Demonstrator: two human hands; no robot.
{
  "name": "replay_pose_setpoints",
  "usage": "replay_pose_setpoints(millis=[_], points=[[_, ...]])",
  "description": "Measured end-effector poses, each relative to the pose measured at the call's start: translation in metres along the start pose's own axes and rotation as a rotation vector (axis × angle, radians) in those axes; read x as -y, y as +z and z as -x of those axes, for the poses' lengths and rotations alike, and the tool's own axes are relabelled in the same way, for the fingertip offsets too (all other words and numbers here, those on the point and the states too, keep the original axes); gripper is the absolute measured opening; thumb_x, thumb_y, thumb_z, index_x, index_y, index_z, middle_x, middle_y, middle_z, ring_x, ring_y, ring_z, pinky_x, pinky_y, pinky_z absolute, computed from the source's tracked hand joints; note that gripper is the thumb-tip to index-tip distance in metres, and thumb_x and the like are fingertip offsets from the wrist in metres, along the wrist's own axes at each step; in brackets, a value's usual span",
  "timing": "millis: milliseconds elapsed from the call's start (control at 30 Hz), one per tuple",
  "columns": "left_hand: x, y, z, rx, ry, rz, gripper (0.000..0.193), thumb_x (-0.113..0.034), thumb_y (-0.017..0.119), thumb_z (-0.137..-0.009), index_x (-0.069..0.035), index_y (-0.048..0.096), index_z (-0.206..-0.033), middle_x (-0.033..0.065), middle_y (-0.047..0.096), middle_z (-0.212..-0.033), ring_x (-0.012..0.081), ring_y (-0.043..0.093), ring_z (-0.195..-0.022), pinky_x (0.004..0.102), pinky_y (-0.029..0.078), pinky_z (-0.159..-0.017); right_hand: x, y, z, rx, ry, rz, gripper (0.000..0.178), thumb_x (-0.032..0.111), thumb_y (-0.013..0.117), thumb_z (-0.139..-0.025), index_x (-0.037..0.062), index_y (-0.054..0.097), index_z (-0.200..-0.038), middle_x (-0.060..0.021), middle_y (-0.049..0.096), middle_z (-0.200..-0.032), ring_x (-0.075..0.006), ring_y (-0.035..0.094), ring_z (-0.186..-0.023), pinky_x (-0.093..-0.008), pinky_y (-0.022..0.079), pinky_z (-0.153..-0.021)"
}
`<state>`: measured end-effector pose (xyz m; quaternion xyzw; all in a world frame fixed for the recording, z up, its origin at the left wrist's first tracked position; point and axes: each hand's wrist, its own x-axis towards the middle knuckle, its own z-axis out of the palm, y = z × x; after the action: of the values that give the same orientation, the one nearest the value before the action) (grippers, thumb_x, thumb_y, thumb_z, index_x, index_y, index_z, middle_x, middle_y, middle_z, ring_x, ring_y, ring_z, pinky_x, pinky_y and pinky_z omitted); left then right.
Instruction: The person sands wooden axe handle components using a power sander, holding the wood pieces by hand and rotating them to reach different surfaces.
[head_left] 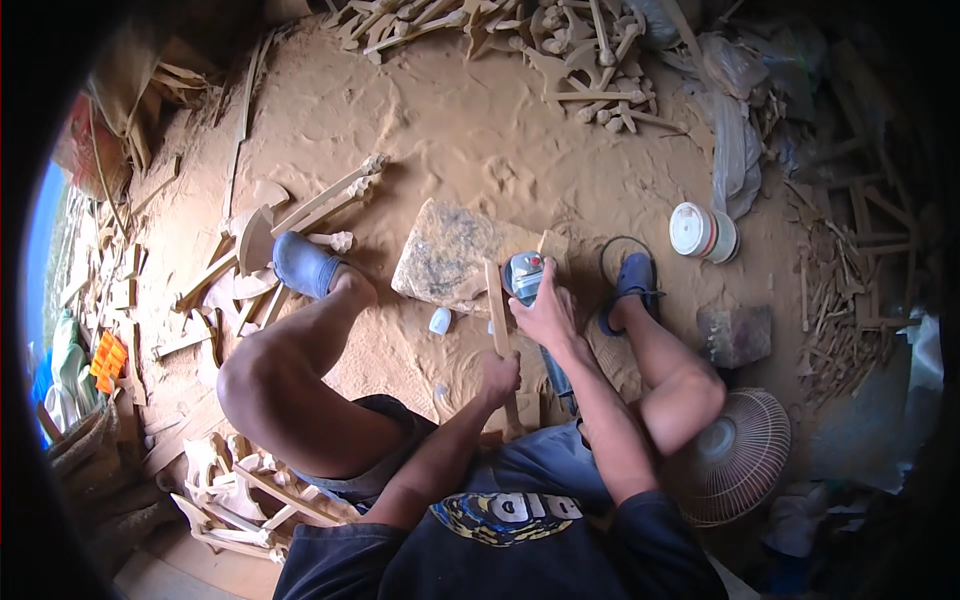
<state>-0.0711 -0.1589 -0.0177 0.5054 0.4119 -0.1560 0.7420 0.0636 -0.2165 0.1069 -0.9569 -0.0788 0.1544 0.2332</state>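
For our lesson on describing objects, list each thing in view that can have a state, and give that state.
Left hand, closed around the strip
Right hand, closed on the grinder
Strip, held
Grinder, held; whether running, cannot tell
Shoes, worn
Block, lying on the ground
Fan, whether spinning, cannot tell
Tub, whether lidded, cannot tell
Far wood pieces, heaped
Plastic bag, crumpled
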Motion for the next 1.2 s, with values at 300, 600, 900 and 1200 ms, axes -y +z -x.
replay_pose_setpoints(millis=[300,600,900,1200], points=[[-0.004,0.001,0.000,0.021,0.008,-0.004,0.027,-0.013,0.062,-0.097,-0.005,0.049,-0.075,0.0023,0.047,-0.058,0.0158,0.047,-0.042,0.0345,0.037,-0.038,0.009,-0.008,-0.010,-0.008,0.040,0.008,0.101,0.035,0.078,-0.084,-0.0011,0.021,-0.160,-0.0367,0.069,-0.114,-0.0540,0.066,-0.107,-0.0582,0.051,-0.098],[0.003,0.001,-0.004,0.032,-0.002,-0.002,0.027,-0.013,0.062,-0.097,-0.005,0.049,-0.075,0.0026,0.048,-0.058,0.0159,0.049,-0.042,0.0344,0.037,-0.038,-0.003,-0.007,-0.005,0.018,0.124,0.018,0.103,0.035,0.078,-0.084,-0.0001,0.020,-0.162,-0.0374,0.068,-0.118,-0.0529,0.065,-0.113,-0.0575,0.050,-0.102],[0.010,-0.002,-0.011,0.027,0.008,-0.042,0.028,-0.018,0.061,-0.097,-0.002,0.053,-0.076,0.0048,0.051,-0.059,0.0176,0.052,-0.044,0.0356,0.042,-0.040,-0.035,-0.044,0.000,-0.090,0.276,0.043,0.104,0.035,0.079,-0.084,0.0013,0.020,-0.162,-0.0345,0.069,-0.118,-0.0503,0.068,-0.109,-0.0559,0.053,-0.096],[-0.001,0.002,0.001,0.014,-0.019,-0.066,0.021,-0.015,0.057,-0.096,-0.008,0.049,-0.078,0.0002,0.046,-0.060,0.0131,0.045,-0.043,0.0329,0.036,-0.038,-0.079,-0.054,-0.016,-0.147,0.138,-0.154,0.107,0.031,0.080,-0.079,-0.0069,0.020,-0.159,-0.0375,0.059,-0.135,-0.0506,0.062,-0.122,-0.0520,0.051,-0.102]])
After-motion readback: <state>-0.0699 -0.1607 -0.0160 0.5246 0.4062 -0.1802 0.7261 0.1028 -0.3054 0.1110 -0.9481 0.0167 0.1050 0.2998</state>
